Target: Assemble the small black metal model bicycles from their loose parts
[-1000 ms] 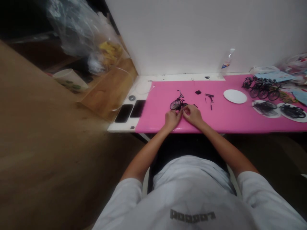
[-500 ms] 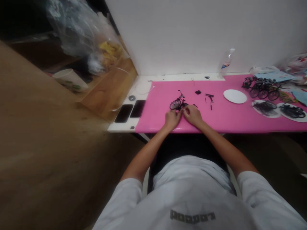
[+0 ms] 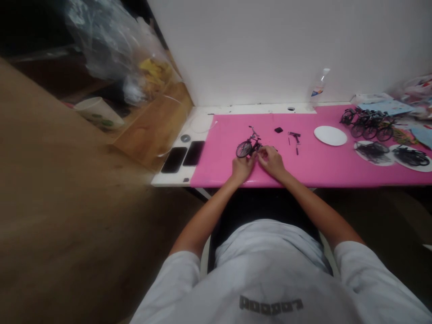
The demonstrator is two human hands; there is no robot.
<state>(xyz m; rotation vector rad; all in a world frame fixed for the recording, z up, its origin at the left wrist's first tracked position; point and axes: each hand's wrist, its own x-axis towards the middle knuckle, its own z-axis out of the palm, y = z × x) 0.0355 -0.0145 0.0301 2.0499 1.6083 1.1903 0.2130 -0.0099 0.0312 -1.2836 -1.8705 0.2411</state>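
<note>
A small dark model bicycle [image 3: 244, 149] is in front of me at the pink mat's near side, its handlebar up and one spoked wheel facing me. My left hand [image 3: 242, 168] is closed on its lower frame from the left. On the right, my right hand [image 3: 272, 161] pinches at the bicycle's other end, thumb and forefinger together; the exact part between them is hidden. Just beyond lie a black square piece [image 3: 278, 130], a small screwdriver-like tool [image 3: 297, 149] and a few dark small parts [image 3: 294, 134].
Several finished-looking model bicycles [image 3: 369, 123] stand at the right. Near them are a white plate [image 3: 330, 136] and two plates bearing dark parts [image 3: 374, 152]. A clear bottle [image 3: 317, 92] stands by the wall. Two phones [image 3: 174, 159] lie at the table's left end.
The model bicycle has shifted slightly left and tilted a little, its front wheel now nearer my left hand's side. Both hands stay almost in place.
</note>
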